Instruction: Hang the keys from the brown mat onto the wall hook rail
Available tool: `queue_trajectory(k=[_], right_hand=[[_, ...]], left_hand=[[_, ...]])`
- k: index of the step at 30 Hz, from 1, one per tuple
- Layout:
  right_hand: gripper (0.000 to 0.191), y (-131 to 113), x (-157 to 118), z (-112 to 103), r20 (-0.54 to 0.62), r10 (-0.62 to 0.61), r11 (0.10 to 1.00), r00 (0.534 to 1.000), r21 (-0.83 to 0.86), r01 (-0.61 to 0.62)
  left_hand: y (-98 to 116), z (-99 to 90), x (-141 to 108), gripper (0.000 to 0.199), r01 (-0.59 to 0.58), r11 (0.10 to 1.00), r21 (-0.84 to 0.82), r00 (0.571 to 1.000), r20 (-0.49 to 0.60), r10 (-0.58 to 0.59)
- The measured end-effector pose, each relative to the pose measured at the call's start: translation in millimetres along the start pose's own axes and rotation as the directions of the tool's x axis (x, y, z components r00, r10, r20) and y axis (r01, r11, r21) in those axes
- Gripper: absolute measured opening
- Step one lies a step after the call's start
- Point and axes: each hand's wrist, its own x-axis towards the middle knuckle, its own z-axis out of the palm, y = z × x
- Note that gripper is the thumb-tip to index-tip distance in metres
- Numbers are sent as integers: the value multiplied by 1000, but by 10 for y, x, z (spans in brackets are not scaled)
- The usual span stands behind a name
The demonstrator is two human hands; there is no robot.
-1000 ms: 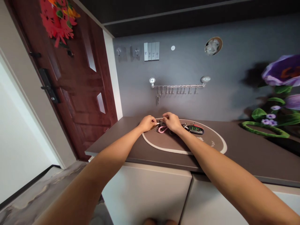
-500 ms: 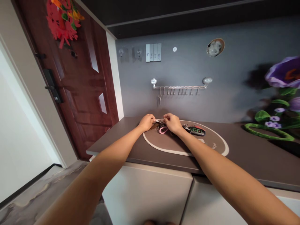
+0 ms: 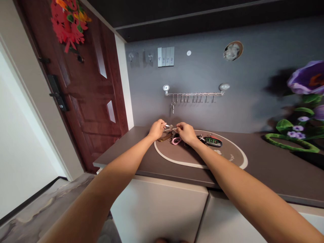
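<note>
My left hand point(image 3: 157, 130) is closed in a pinch on a silver key point(image 3: 168, 126) that points to the right, just above the mat point(image 3: 177, 158). My right hand point(image 3: 186, 132) faces it, thumb and fingers pinched together; whatever lies between them is too small to make out. Under and between the hands are a pink loop point(image 3: 176, 140) and a brown strap point(image 3: 165, 137) among bunched keys. Right of my right hand lies a black car key fob point(image 3: 213, 141) with green-edged buttons.
A hook rail point(image 3: 193, 94) is fixed to the grey wall, with one hanging key point(image 3: 173, 108) at its left end. Artificial purple flowers point(image 3: 307, 79) stand on the counter at right. A dark red door point(image 3: 88, 84) is at left.
My left hand has moved slightly up and left, and the silver key now shows clearly beside its fingertips. My right hand has stayed nearly in place.
</note>
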Motion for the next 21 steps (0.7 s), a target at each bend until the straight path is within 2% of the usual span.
queue_trajectory(k=[10, 21], right_hand=[[24, -47, -13, -14, 10, -1, 999, 1000, -33, 1], [22, -76, -18, -9, 13, -26, 998, 1000, 52, 25]], left_hand=[[1, -1, 47, 16, 70, 961, -267, 995, -52, -87], [81, -63, 54, 16, 128, 867, -481, 983, -53, -175]])
